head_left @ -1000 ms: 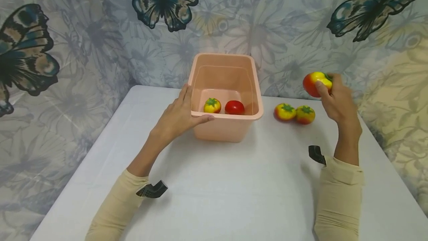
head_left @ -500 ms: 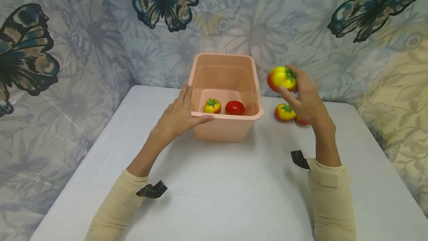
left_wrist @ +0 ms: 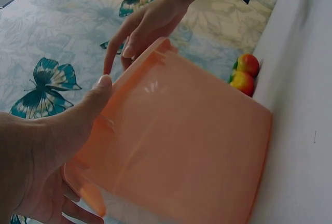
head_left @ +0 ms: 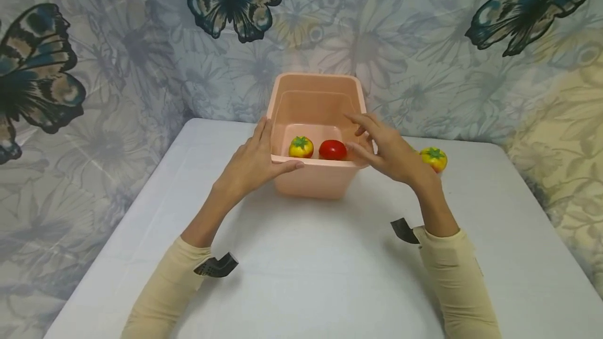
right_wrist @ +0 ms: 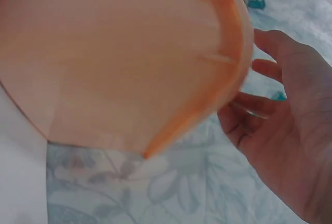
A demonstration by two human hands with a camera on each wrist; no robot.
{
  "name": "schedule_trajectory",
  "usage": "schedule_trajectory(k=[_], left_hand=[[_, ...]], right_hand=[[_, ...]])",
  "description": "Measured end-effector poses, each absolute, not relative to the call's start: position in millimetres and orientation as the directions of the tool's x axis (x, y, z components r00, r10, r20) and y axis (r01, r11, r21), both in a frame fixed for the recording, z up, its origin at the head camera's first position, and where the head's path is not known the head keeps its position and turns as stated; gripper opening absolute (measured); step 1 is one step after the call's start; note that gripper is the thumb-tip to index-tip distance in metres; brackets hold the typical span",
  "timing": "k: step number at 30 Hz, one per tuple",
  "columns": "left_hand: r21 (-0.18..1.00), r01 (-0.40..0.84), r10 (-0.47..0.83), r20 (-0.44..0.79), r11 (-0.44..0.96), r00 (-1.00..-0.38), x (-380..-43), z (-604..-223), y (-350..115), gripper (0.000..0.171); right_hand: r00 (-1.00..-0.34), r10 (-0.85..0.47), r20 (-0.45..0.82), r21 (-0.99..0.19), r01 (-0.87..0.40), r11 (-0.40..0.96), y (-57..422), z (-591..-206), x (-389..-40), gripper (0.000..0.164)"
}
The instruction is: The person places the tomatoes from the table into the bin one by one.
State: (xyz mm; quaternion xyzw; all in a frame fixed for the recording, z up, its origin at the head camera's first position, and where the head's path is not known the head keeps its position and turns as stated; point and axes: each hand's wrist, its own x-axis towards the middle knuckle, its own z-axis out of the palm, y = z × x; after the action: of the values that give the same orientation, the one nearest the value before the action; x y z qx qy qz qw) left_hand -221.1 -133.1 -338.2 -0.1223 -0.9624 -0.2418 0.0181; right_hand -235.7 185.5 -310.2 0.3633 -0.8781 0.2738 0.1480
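A white desk runs back to a wall of pale grey-blue cloth, printed with flowers and dark butterflies and turning yellower towards the right; the desk's far edge lies along this cloth. A peach bin stands upright near that far edge, closer to its left corner than to its right; in it, towards the front, a yellow fruit with a green top and a red fruit lie side by side, slightly apart. The left hand rests on the bin's near left corner, fingers straight, thumb along the near rim; the right hand is at the right rim, fingers loosely bent and spread, apparently gripping nothing, though it hides part of the bin. Two more fruits sit together on the desk near the far edge, towards its right corner; the head view shows one, the other almost wholly behind the right hand. Both arms wear beige sleeves; a black device sits at each cuff.
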Motion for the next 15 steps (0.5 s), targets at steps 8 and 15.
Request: schedule_trajectory(k=[8,15], left_hand=[[0.461,0.247,0.228,0.099,0.852,-0.969,-221,-336,-131,0.131],[0.461,0.248,0.227,0.102,0.852,-0.969,-222,-337,-132,0.131]], right_hand=[[-0.723,-0.486,0.492,-0.383,-0.681,0.625,216,-296,-235,0.064],[-0.768,-0.444,0.462,-0.4,-0.627,0.669,233,-289,-232,0.06]])
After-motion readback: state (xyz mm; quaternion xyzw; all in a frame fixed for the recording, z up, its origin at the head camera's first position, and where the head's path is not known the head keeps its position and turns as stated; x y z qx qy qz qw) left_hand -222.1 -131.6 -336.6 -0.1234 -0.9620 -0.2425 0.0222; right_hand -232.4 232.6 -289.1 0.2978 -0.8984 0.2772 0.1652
